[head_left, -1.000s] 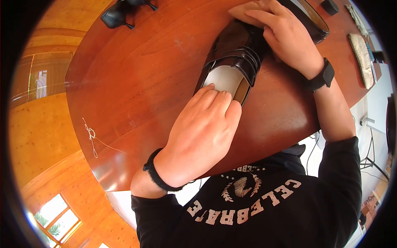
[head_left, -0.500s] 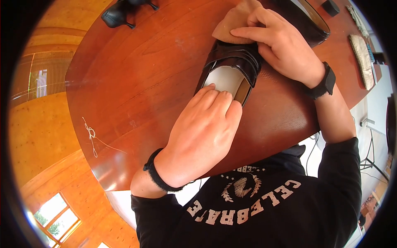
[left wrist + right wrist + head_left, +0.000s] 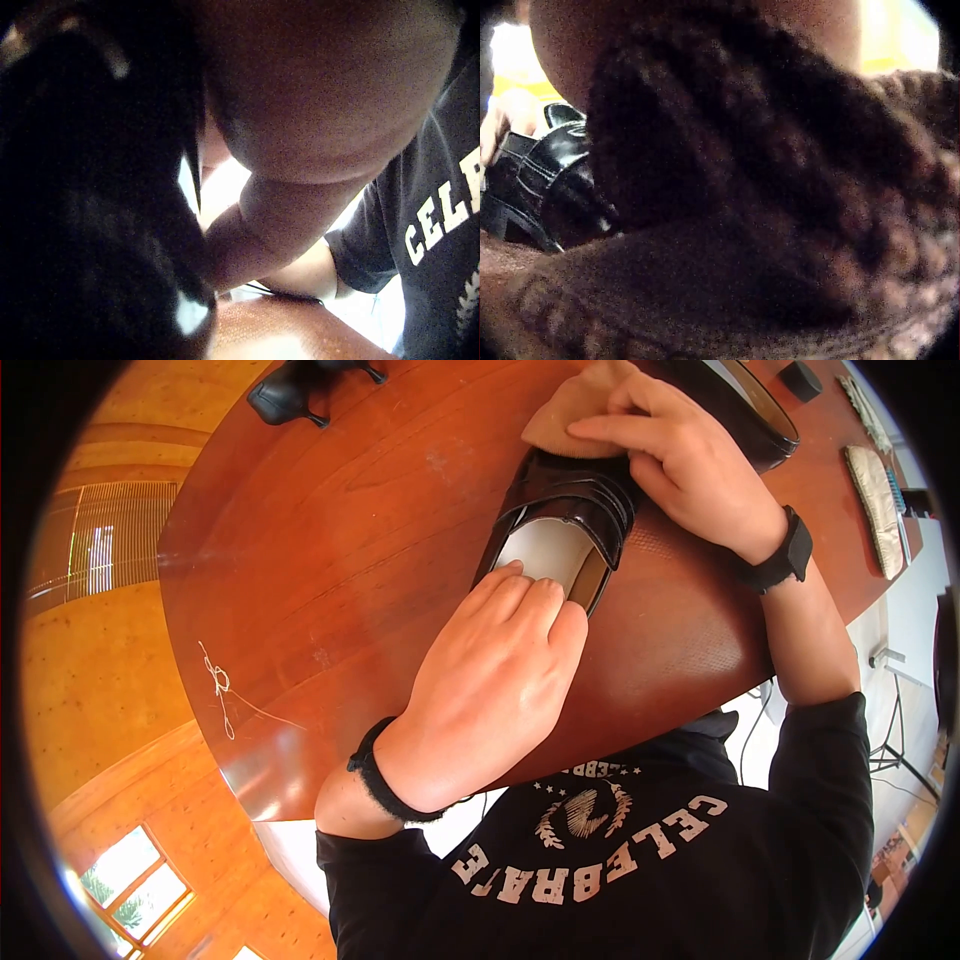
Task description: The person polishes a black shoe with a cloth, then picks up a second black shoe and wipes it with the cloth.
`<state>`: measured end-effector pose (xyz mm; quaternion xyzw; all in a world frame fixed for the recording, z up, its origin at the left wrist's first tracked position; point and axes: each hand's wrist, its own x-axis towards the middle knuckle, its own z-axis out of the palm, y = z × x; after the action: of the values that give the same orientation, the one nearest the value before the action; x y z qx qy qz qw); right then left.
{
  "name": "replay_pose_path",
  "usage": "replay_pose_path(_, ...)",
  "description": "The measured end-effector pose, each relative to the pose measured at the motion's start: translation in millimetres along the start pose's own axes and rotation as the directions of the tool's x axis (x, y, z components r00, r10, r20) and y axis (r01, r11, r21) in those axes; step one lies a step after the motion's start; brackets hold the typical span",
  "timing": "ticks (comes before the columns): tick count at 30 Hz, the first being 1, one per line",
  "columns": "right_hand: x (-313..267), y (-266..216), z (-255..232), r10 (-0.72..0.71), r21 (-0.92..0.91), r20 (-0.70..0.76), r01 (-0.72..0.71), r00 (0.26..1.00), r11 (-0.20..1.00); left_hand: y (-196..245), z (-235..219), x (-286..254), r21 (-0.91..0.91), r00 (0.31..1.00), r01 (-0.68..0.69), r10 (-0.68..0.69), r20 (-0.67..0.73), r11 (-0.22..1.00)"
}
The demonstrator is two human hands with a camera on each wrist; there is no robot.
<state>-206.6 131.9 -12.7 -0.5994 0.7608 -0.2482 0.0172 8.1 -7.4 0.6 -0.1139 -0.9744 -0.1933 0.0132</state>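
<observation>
A glossy black loafer with a pale insole points away from the body. My left hand grips it at the heel end, fingers bent into the opening. Over the toe lies a tan cloth, held by my right hand with one digit stretched across it; part of the cloth is hidden under the hand. In the left wrist view, a very dark, blurred shape fills the left side. The right wrist view shows the black loafer and my left hand at its heel.
A second black shoe lies beyond my right hand on the brown table. Black heeled shoes stand at the far left, a thin string lies at the left edge, and a pale flat item at the right.
My right hand and the cloth came back toward the body over the toe, then shifted slightly away again; more cloth shows now. My left hand and the loafer have barely moved.
</observation>
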Motion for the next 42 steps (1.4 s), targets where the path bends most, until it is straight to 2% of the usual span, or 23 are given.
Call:
replay_pose_path(2, 4.7, 15.2, 10.2, -0.121, -0.077, -0.167, 0.109, 0.979, 0.991, -0.7, -1.1, -1.8, 0.002, 1.0, 0.0, 0.0, 0.003, 1.0)
replay_pose_path(4, 5.0, 27.9, 17.0, -0.143, -0.137, -0.223, 0.114, 0.964, 0.984, -0.2, -1.4, -1.9, 0.012, 1.0, 0.003, -0.003, 0.007, 1.0)
replay_pose_path(7, 3.2, 27.3, 16.8, -0.065, -0.145, -0.181, 0.038, 0.981, 0.989, -0.9, -0.3, -2.5, 0.002, 1.0, -0.003, 0.003, 0.002, 1.0)
replay_pose_path(9, 1.5, 10.8, 12.3, -0.077, -0.088, -0.179, 0.062, 0.981, 0.994, -0.7, -0.2, -2.2, 0.003, 1.0, 0.0, 0.0, -0.001, 1.0)
replay_pose_path(12, -0.5, 10.4, 10.2, -0.149, -0.019, -0.065, 0.148, 0.987, 0.989, -0.8, -0.3, -1.6, 0.004, 1.0, 0.009, -0.009, 0.003, 1.0)
replay_pose_path(17, 2.2, 18.5, 17.1, -0.051, -0.062, -0.246, 0.037, 0.968, 0.997, -0.4, -1.1, -1.4, 0.01, 1.0, 0.005, -0.005, 0.017, 1.0)
replay_pose_path(20, 2.4, 16.3, 15.0, -0.084, -0.073, -0.214, 0.07, 0.973, 0.995, 0.4, -1.4, -0.8, 0.012, 1.0, 0.011, -0.012, 0.023, 1.0)
replay_pose_path(23, -3.0, 18.6, 23.0, -0.065, 0.008, -0.139, 0.067, 0.988, 0.998, 0.7, -2.7, -1.3, 0.013, 0.999, 0.02, -0.021, 0.032, 1.0)
replay_pose_path(26, -3.7, 12.9, 21.1, -0.147, 0.049, -0.119, 0.154, 0.982, 0.987, 1.3, -2.7, -0.4, 0.021, 0.999, 0.026, -0.027, 0.023, 0.999)
replay_pose_path(32, -4.5, 17.3, 25.3, -0.174, 0.035, -0.165, 0.182, 0.971, 0.983, 2.5, -4.0, 0.4, 0.029, 0.999, 0.033, -0.034, 0.03, 0.999)
replay_pose_path(35, 0.2, 7.1, 14.3, -0.039, -0.015, -0.179, 0.037, 0.983, 0.999, 2.9, -3.2, 0.0, 0.026, 0.998, 0.045, -0.045, 0.033, 0.999)
replay_pose_path(38, 4.8, 0.4, 3.3, -0.012, -0.014, -0.232, 0.009, 0.973, 1.0, 4.5, -2.0, 0.3, 0.023, 0.998, 0.057, -0.058, 0.029, 0.998)
replay_pose_path(39, 4.8, 6.2, 6.4, 0.069, -0.032, -0.214, -0.077, 0.974, 0.996, 4.8, -2.1, 0.6, 0.022, 0.998, 0.059, -0.06, 0.031, 0.998)
replay_pose_path(42, 5.3, 5.1, 6.2, 0.09, -0.048, -0.188, -0.1, 0.978, 0.994, 5.3, -1.5, 0.5, 0.021, 0.997, 0.07, -0.071, 0.032, 0.997)
